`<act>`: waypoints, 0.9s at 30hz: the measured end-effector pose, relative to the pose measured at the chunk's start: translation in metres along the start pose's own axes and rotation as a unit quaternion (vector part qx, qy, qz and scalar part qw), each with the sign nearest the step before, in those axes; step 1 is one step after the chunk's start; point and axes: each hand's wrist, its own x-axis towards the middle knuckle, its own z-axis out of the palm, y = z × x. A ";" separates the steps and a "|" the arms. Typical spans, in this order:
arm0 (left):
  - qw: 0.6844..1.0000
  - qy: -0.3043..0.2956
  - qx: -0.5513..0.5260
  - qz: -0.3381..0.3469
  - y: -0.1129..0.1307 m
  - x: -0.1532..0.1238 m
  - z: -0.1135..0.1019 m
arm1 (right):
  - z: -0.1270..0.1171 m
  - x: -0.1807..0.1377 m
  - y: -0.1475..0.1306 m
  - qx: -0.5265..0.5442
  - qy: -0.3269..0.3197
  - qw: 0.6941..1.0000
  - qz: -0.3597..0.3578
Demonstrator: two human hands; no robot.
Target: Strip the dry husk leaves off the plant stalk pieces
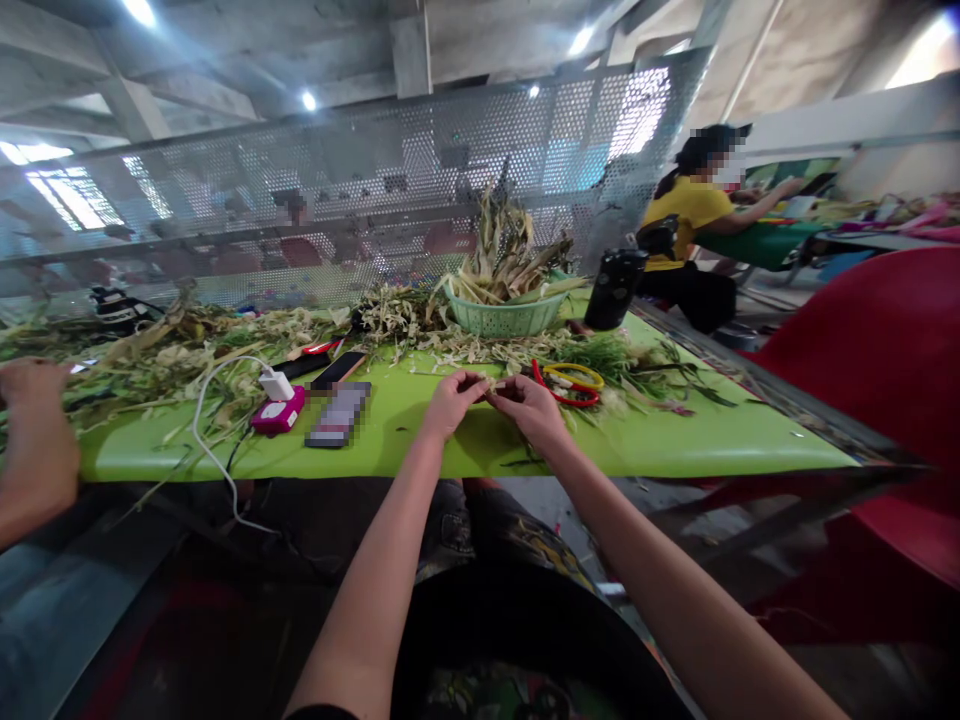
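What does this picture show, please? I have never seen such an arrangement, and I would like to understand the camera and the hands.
There is no machine. The left hand and right hand belong to the person wearing the camera, which looks forward and down from the head. Together they pinch a small pale scrap, too small to name.

On the green table are plant scraps, a basket of dry leaves, red and yellow loops, a black container, a phone and a magenta box with a white plug.

The hand at the left edge is another person's.
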 end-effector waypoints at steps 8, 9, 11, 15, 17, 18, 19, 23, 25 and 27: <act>1.000 -0.001 0.003 -0.025 -0.004 0.003 -0.003 | -0.003 0.002 0.008 -0.047 -0.011 0.999 -0.002; 1.000 -0.003 0.003 -0.027 -0.005 0.004 -0.003 | -0.003 0.002 0.008 -0.048 -0.015 0.999 -0.001; 1.000 -0.010 -0.002 -0.027 -0.006 0.004 -0.004 | -0.003 0.002 0.006 -0.043 -0.026 0.999 0.000; 0.999 -0.021 -0.020 -0.024 -0.006 0.004 -0.004 | -0.001 0.000 0.000 -0.018 -0.045 0.999 0.006; 0.999 -0.017 -0.030 -0.023 -0.004 0.003 -0.003 | 0.000 -0.001 -0.004 -0.006 -0.043 0.999 0.009; 0.999 -0.013 -0.038 -0.025 -0.004 0.003 -0.003 | 0.000 -0.002 -0.006 -0.001 -0.038 0.999 0.009; 0.998 -0.011 -0.045 -0.030 -0.003 0.002 -0.002 | 0.000 -0.002 -0.007 0.004 -0.032 0.999 0.009; 0.998 -0.029 -0.032 -0.040 -0.001 -0.001 0.000 | 0.000 -0.002 -0.010 0.017 -0.015 1.000 0.008; 0.999 -0.025 -0.012 -0.024 -0.001 -0.002 0.000 | 0.001 -0.001 -0.010 0.019 -0.016 1.000 0.008; 1.000 -0.003 -0.011 -0.014 0.000 -0.002 0.000 | 0.001 -0.001 -0.008 0.017 -0.017 1.000 0.009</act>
